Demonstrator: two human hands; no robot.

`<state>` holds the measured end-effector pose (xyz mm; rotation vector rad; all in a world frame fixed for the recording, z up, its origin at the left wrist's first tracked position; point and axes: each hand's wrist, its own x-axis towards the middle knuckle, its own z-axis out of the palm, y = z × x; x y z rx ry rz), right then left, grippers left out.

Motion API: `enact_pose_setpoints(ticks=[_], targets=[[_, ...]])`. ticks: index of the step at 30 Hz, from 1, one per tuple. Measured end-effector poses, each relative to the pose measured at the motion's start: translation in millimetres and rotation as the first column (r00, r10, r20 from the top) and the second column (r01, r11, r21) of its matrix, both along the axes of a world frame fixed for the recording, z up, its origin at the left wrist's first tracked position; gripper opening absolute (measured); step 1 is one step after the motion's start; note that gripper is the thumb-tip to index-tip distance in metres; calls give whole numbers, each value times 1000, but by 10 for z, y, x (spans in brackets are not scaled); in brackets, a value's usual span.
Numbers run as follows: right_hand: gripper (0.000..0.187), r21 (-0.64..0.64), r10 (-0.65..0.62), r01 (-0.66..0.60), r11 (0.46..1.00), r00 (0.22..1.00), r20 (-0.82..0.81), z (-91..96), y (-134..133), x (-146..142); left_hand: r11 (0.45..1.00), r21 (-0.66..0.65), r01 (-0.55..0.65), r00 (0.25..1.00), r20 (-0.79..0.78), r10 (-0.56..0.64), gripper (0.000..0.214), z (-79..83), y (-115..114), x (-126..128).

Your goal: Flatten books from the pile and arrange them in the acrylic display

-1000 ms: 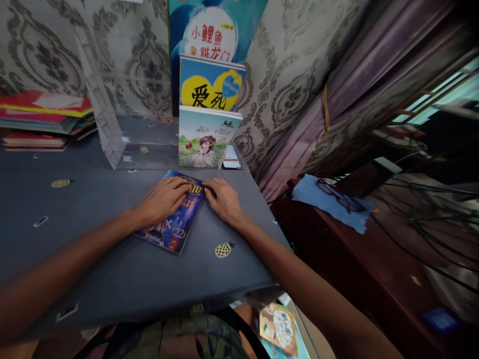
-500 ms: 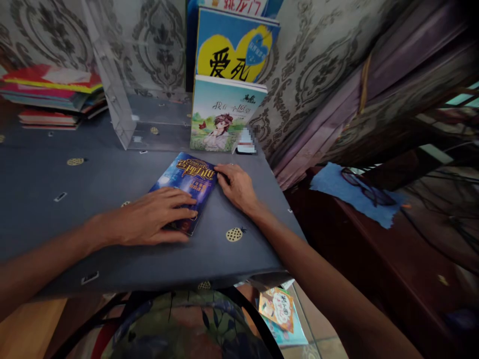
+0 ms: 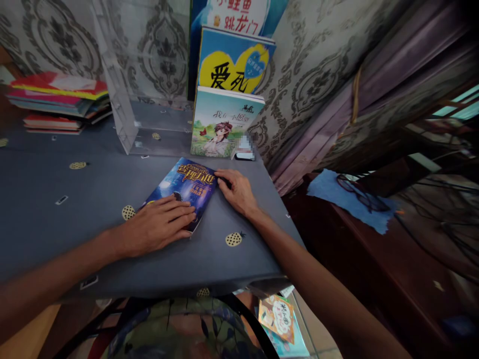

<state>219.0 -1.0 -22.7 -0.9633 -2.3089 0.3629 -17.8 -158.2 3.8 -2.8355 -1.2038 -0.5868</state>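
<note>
A dark blue book with gold lettering lies flat on the grey-covered table. My left hand rests flat on the book's near end, fingers stretched out. My right hand lies at the book's far right corner, its fingertips touching the edge. Behind the book, a clear acrylic stand holds upright books: a pale one showing a girl, a blue and yellow one behind it, and a taller blue one at the back.
A stack of colourful books lies at the table's far left. A small object sits beside the stand. To the right, a dark wooden desk carries a blue cloth with glasses and cables. More books lie on the floor below.
My left hand slid from the book's top end down to its near end and flattened there. My right hand stayed at the far right corner. The camera view shifted slightly.
</note>
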Motion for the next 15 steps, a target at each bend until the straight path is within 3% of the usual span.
enact_pose_setpoints(ticks=[7, 15], targets=[[27, -25, 16, -17, 1000, 999, -50, 14, -13, 14, 995, 98, -27, 994, 108, 16, 34, 24, -5, 45], [26, -84, 26, -41, 996, 985, -171, -6, -2, 45, 998, 34, -45, 977, 211, 37, 32, 94, 2, 89]])
